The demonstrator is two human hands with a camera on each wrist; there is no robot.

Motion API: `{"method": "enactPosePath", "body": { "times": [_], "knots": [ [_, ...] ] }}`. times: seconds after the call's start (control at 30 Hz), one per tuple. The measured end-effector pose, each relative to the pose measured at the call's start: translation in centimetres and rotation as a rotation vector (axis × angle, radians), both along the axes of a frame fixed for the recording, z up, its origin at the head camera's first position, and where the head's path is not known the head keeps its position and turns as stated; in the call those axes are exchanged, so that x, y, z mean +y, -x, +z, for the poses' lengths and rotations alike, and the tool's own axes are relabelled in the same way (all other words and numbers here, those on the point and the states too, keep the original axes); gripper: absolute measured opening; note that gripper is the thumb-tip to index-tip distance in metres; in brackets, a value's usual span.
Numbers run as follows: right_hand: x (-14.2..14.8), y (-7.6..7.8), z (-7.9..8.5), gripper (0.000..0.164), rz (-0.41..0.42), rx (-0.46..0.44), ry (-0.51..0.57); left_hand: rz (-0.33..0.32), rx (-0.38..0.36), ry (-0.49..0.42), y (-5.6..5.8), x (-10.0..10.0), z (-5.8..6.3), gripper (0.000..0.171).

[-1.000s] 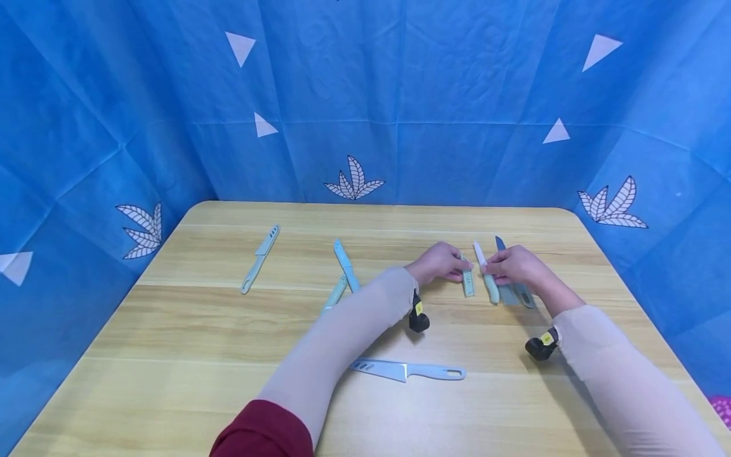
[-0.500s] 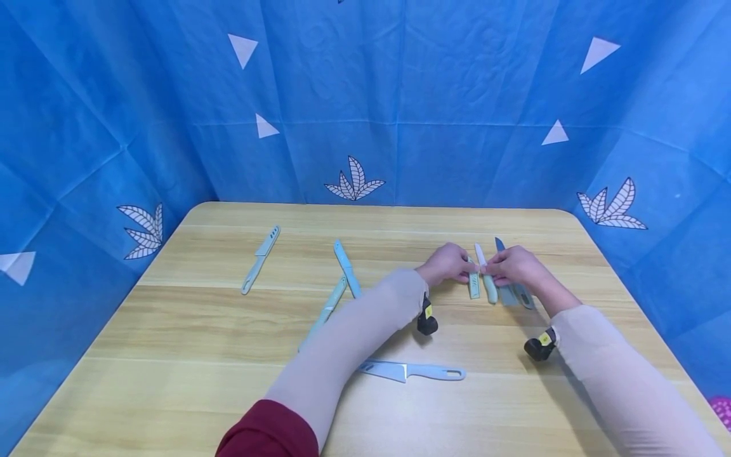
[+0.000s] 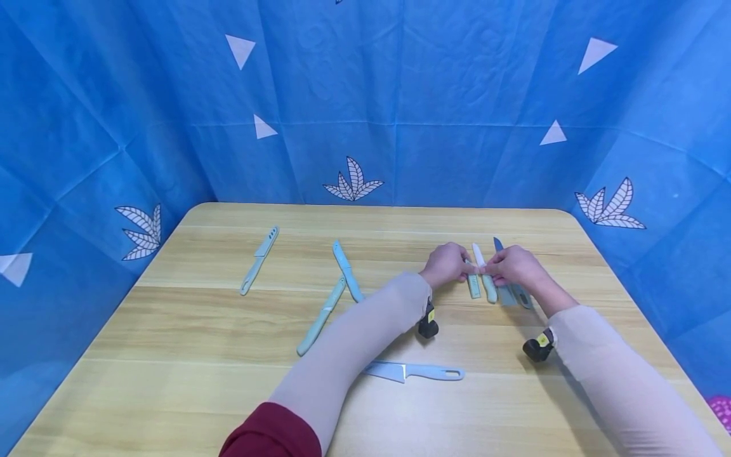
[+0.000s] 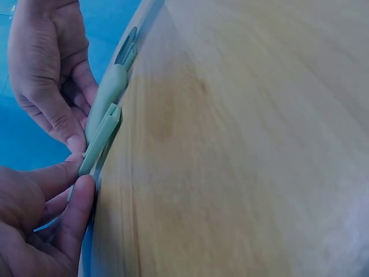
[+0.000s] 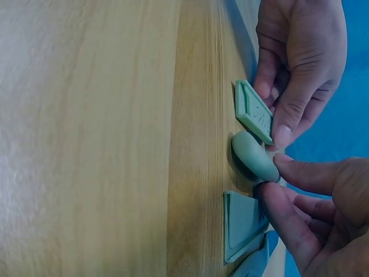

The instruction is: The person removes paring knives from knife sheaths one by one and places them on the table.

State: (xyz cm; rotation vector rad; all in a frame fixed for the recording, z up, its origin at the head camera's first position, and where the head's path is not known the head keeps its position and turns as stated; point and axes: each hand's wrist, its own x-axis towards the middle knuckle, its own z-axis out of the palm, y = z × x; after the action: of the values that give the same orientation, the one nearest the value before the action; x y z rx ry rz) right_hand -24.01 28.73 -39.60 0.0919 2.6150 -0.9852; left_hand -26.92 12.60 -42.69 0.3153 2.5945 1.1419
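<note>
My left hand (image 3: 447,263) pinches a pale green knife sheath (image 3: 474,290) between thumb and fingers; raised marks show on its face in the right wrist view. Right beside it, my right hand (image 3: 516,263) pinches a small knife with a rounded green handle (image 5: 252,154) and a white blade (image 3: 478,253) pointing to the table's far edge. The sheath and knife lie almost parallel, with the thumbs nearly meeting. Under and beyond the right hand are another green sheath (image 5: 242,225) and a knife with a dark blue blade (image 3: 499,244), partly hidden by the fingers.
A sheathed knife (image 3: 259,260) lies at the far left of the wooden table (image 3: 171,355). Two more, a blue one (image 3: 347,270) and a green one (image 3: 322,316), lie near the left forearm. That forearm partly covers a light blue sheathed knife (image 3: 422,371) at the front.
My left hand has moved a little to the right with the sheath, closing in on the knife. The right hand stays almost still. More of the green knife by the left forearm shows now.
</note>
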Motion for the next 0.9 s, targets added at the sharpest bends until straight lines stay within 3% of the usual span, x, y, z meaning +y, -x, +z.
{"method": "enactPosePath", "body": {
  "times": [0.17,0.43,0.9],
  "knots": [
    [-0.1,-0.1,0.1,0.029,0.000,-0.001,-0.005,-0.010,0.046,0.018,-0.3,-0.1,0.0,0.018],
    [-0.1,-0.1,0.2,0.029,0.000,-0.005,-0.029,-0.021,0.052,0.024,-0.6,-0.1,-0.1,0.021],
    [0.0,-0.3,0.4,0.029,0.010,0.020,-0.058,-0.026,0.004,-0.109,-0.5,-1.1,0.3,0.020]
  ]
}}
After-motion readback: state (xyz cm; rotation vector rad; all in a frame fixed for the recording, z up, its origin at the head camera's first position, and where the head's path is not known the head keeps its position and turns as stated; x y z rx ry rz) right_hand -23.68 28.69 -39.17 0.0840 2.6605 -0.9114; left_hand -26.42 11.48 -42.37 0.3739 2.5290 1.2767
